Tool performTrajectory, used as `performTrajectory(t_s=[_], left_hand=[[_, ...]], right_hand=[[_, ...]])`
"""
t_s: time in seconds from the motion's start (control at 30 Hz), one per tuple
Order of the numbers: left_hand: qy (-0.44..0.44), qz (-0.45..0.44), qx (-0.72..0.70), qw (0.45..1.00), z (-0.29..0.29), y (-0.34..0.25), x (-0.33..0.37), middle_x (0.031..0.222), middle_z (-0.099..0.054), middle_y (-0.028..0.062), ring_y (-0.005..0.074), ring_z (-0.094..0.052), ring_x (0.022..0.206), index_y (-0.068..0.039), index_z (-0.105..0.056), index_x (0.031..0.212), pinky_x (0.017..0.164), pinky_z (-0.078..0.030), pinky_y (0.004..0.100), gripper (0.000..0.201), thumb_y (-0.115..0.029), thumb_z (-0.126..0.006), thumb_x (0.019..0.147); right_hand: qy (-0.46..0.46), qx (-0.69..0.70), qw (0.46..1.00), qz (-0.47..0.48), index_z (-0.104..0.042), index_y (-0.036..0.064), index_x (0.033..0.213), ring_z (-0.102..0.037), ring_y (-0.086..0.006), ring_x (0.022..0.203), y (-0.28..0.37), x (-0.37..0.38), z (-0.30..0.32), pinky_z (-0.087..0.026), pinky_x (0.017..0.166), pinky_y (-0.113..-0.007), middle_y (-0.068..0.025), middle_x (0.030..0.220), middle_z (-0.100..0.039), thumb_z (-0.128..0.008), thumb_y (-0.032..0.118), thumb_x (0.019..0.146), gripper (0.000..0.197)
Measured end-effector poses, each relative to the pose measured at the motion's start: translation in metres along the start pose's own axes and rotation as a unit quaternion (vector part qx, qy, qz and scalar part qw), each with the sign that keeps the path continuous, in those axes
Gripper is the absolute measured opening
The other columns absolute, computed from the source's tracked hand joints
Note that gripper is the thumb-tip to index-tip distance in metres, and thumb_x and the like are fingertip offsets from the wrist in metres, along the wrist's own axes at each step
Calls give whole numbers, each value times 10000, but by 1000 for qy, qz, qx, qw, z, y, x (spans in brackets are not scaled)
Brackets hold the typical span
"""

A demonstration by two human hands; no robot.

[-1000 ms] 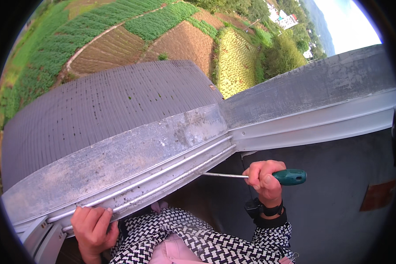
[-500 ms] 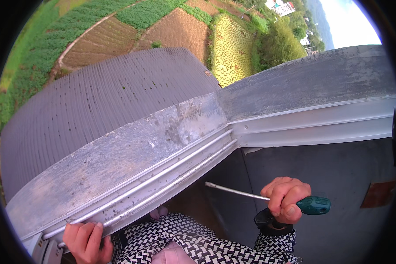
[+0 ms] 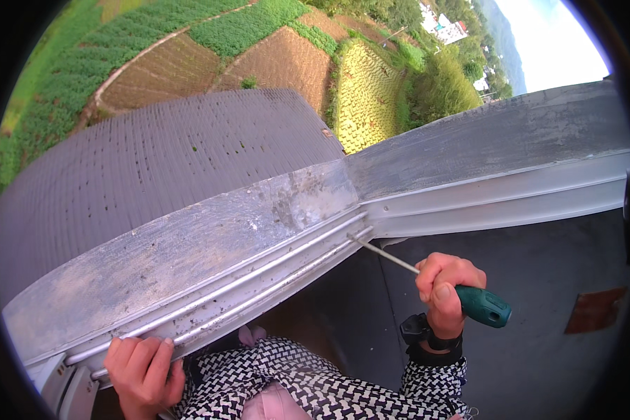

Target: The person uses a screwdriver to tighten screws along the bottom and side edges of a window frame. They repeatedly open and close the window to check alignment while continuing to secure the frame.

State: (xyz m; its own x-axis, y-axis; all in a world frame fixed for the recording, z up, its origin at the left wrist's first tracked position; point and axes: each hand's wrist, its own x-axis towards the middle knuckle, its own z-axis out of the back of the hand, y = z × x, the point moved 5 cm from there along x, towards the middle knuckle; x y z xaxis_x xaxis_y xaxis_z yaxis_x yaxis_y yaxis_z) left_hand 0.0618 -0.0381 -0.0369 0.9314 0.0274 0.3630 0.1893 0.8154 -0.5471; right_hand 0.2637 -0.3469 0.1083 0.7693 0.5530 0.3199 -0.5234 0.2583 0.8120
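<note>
Right hand [image 3: 449, 283] clenches the screwdriver [image 3: 486, 306], tip at the metal track [image 3: 259, 281], left hand [image 3: 143, 374] (fingers curled) gripping the track's edge!

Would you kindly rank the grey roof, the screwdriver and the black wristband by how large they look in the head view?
1. Grey roof, clearly the largest
2. Screwdriver, partly covered by the right hand
3. Black wristband

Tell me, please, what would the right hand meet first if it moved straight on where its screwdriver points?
First, probably the silver metal track, near its right end: the screwdriver in the right hand seems to have its tip there, though depth leaves contact unclear.
</note>
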Motion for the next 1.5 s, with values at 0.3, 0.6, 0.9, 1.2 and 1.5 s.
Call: performTrajectory(t_s=[0.3,0.6,0.9,1.2,1.5], left_hand=[[-23,-6,-6,1000,5,0,0,831,-641,87,286,-588,698,-17,-703,929,606,-409,425,352,-93,-766,591],[-40,-22,3,999,4,-1,-2,814,-633,75,281,-592,695,-31,-700,916,600,-411,419,339,-86,-772,590],[-39,-27,3,999,4,-1,-2,805,-633,73,278,-589,690,-36,-699,920,605,-418,420,340,-85,-776,593],[-43,-29,2,999,5,0,-2,798,-625,68,270,-586,688,-36,-703,919,604,-419,415,330,-91,-777,602],[-42,-29,6,999,5,-2,-2,808,-629,71,273,-591,698,-35,-699,915,610,-423,415,317,-87,-769,610]], right_hand=[[87,29,996,-5,-555,24,717,-529,-147,554,-43,-7,-16,-428,515,-286,-66,659,-609,-640,25,897,199],[35,-202,975,83,-563,34,749,-540,-231,534,-51,5,-23,-436,516,-324,-86,674,-573,-668,18,892,178],[102,-2,988,118,-560,40,740,-500,-164,498,1,-28,-37,-377,458,-309,-67,679,-607,-643,93,920,205],[42,-164,986,16,-561,4,756,-545,-129,598,-60,17,-30,-437,550,-303,-63,668,-588,-633,45,938,200],[6,-182,983,24,-580,16,752,-529,-163,544,-34,-5,-8,-431,524,-297,-68,664,-587,-658,25,901,168]])
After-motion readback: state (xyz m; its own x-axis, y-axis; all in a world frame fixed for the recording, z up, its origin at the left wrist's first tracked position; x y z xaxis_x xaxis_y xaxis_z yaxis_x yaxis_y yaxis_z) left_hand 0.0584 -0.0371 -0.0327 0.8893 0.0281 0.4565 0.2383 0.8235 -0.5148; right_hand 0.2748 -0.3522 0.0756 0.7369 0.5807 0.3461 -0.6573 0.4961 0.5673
